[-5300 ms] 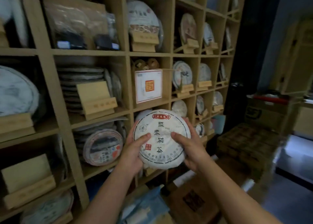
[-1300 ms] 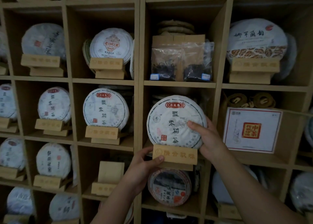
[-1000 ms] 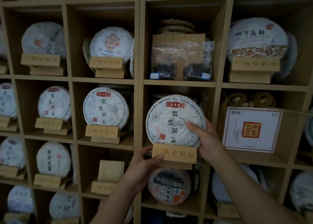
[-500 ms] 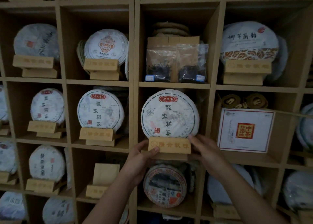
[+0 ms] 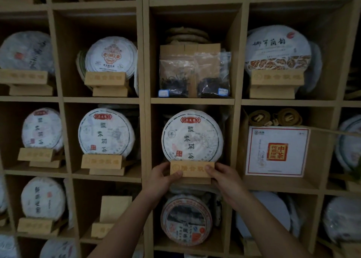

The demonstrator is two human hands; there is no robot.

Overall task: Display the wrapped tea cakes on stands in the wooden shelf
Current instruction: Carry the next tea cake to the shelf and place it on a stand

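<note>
At the shelf's (image 5: 145,101) middle cubby, the cake (image 5: 192,135) sat upright on its stand (image 5: 192,169); left hand (image 5: 162,176) and right hand (image 5: 224,176) pinched the stand's ends, likely to square it.

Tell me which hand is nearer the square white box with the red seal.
Right. The right hand grips the wooden stand's right end, just left of the white box; the left hand grips the stand's far end.
</note>
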